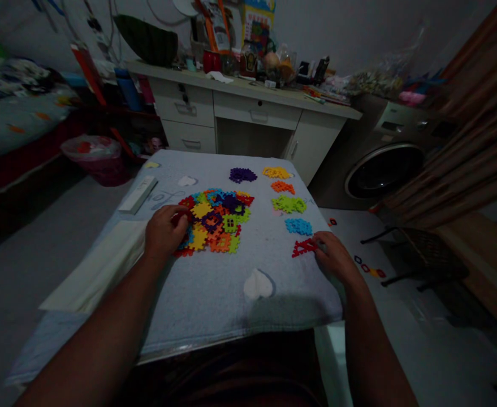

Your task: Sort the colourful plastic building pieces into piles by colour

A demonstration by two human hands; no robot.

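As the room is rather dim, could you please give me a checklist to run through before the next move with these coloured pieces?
1. Left hand on the mixed pile: ok, its fingers rest on the pile's left edge.
2. Left grip closed on a piece: cannot tell, the fingers hide it.
3. Right hand at the red pieces: ok, the fingertips touch them.
4. Blue heap, green heap and orange heap kept apart: ok, cloth shows between them.
5. All pieces on the table: not ok, loose pieces lie on the floor at the right.
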